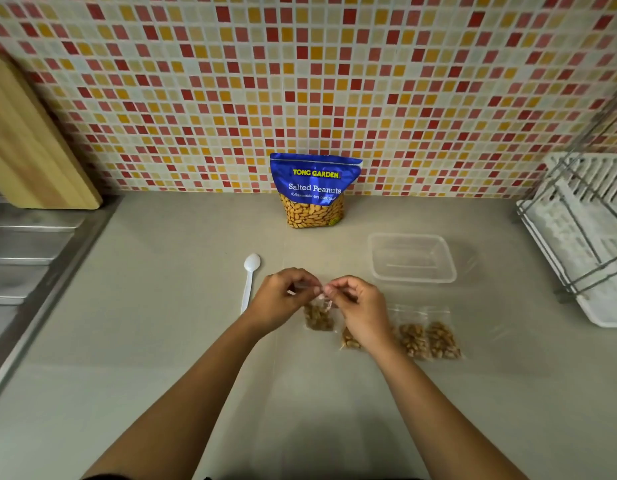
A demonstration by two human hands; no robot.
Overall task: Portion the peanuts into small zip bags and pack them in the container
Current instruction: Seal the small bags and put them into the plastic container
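Both hands are working at the mouth of the small zip bag (319, 315), low over the tabletop (161, 341), between the spoon (249, 282) and the filled bags (426, 337). The left hand (283, 299) is pinching one end of the seal strip and the right hand (359, 306) is pinching the other, fingers (335, 289) curled in tight on the plastic.

Here is where it could be going wrong. If the pinch is skipping part of the strip, the zip is closing only partway, and peanuts would be spilling out once the bag is tipped into the container (412, 258). A peanut or grit riding up into the track would be causing the same gap. Trapped air would be leaving the bag puffy and awkward to pack. The right wrist is also hanging right over the nearest filled bag (350, 339), so a careless drop could be shoving it.

As for looks, the bag is thin and clear, hanging from the pinch, with tan peanuts clumping in its lower half and a pinkish strip at the top. Whether its base is touching the tabletop, I cannot tell. The container is showing no bags inside.
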